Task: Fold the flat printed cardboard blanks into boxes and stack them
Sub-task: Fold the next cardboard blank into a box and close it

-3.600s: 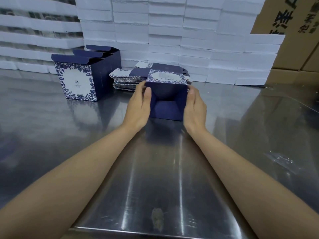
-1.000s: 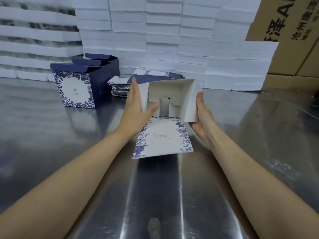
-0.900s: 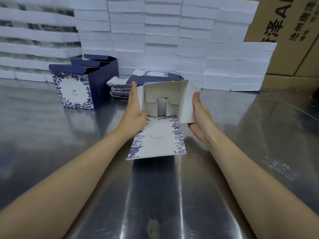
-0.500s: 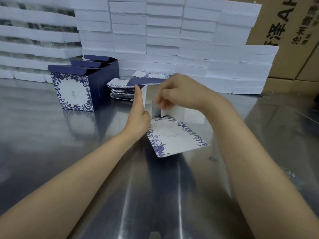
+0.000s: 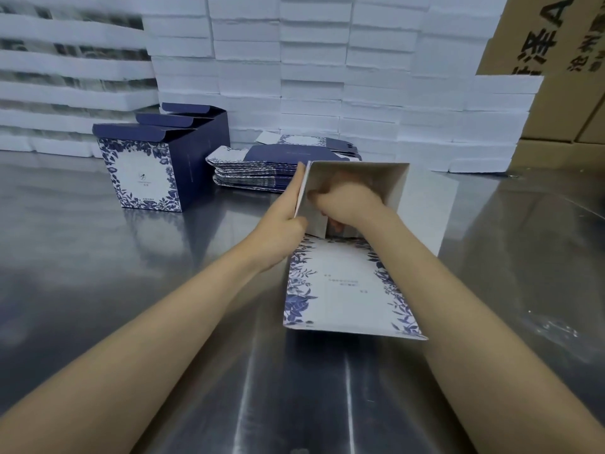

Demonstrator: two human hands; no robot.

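A half-folded box (image 5: 397, 191) lies on its side in the middle of the shiny metal table (image 5: 98, 290). Its open mouth points back at the person, and the inside is white. One long printed flap (image 5: 347, 286) with blue leaves lies flat on the table and reaches toward the person, so the whole thing runs from far to near.

The left hand (image 5: 278, 231) holds the left wall of the box, with its fingers (image 5: 294, 186) up along the outside. The right hand (image 5: 347, 201) is deep inside the box with its fingers curled. It is not clear if they pinch a flap or just push, because the hand hides the bottom of the box.

Behind on the left stand finished boxes (image 5: 144, 172) in a row. Next to them is a pile of flat blanks (image 5: 258, 173), partly hidden by the box. White foam slabs (image 5: 311, 77) are stacked at the back, a bit blurry. Brown cartons (image 5: 556, 93) are cut off at the right edge.
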